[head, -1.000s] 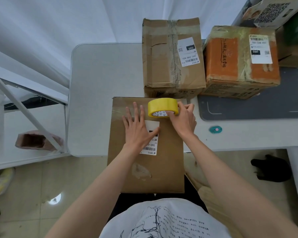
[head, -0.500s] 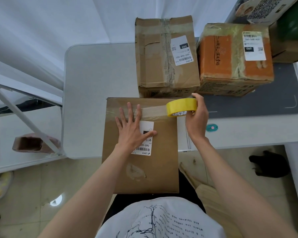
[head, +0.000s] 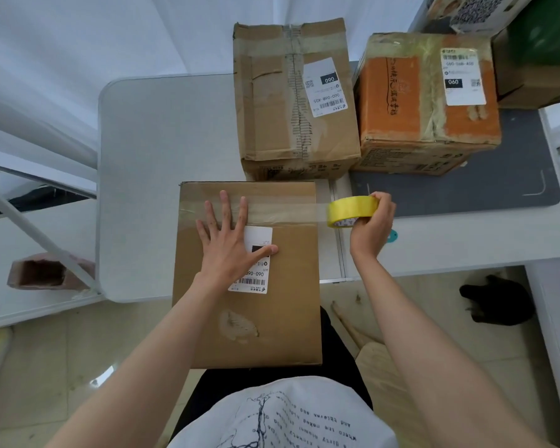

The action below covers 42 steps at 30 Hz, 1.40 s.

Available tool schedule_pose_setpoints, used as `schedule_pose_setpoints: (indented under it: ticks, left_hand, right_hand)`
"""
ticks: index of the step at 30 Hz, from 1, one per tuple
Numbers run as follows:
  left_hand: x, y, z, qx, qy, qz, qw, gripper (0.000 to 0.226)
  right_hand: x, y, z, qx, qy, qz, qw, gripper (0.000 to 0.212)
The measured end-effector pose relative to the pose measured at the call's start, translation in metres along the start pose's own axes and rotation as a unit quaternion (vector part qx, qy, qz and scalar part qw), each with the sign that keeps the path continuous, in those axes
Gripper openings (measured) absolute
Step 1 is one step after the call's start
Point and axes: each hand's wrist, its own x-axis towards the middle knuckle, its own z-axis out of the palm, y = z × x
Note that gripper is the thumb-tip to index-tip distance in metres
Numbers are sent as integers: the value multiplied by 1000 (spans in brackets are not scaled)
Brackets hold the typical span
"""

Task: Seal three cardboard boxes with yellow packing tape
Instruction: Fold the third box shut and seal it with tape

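I see my left hand [head: 230, 244] lying flat, fingers straight and spread, on top of the plain brown cardboard box [head: 272, 318] nearest me. Its palm covers part of the white shipping label with a barcode [head: 256, 279], and its fingertips reach onto the strip of translucent tape [head: 288, 211] that runs across the far end of that box. The box sits half on the white table [head: 162, 163] and hangs over the near edge toward my lap.

My right hand [head: 372, 227] is curled around the roll of yellow packing tape [head: 351, 210], fingers over the top and thumb tucked under by the core. The roll is held just past the right edge of the near box, above the table, and the strip stretches taut from the box lid to the roll.

Behind the near box stands a taller brown cardboard box [head: 272, 101] with old tape down its middle and a white label; whether the two touch I cannot tell. To its right, just beside it, an orange-printed cardboard box [head: 401, 92] wrapped in yellowed tape rests partly on a dark grey mat [head: 466, 195]. A small teal disc [head: 392, 236] lies on the table, half hidden behind my right wrist. On the tiled floor to the right is a black shape [head: 495, 302] I cannot make out.
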Motion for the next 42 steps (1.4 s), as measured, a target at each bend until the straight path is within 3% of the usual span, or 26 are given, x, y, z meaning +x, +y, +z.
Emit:
schedule_pose_setpoints:
  ticks: [6, 11, 16, 21, 27, 34, 42]
  left_hand:
    - [2, 1, 3, 10, 8, 1, 1000, 123]
    - [2, 0, 5, 19, 16, 1, 1000, 121]
    - [0, 3, 2, 20, 25, -3, 999, 121]
    - [3, 21, -3, 26, 84, -12, 996, 122]
    - [39, 84, -6, 15, 104, 78, 991, 113]
    - [64, 114, -2, 80, 39, 19, 996, 122]
    - [64, 111, -4, 67, 48, 24, 996, 115]
  right_hand:
    - [-1, 17, 30, 153, -21, 119, 981, 19]
    - [-2, 22, 41, 214, -25, 161, 963, 15]
    - [-3, 27, 46, 204, -54, 167, 963, 22]
    - [2, 38, 38, 204, -99, 183, 957, 27]
    - [6, 53, 31, 185, -137, 173, 958, 45]
    - [4, 57, 34, 279, -175, 285, 900, 43]
    - [14, 51, 39, 136, -170, 217, 952, 22]
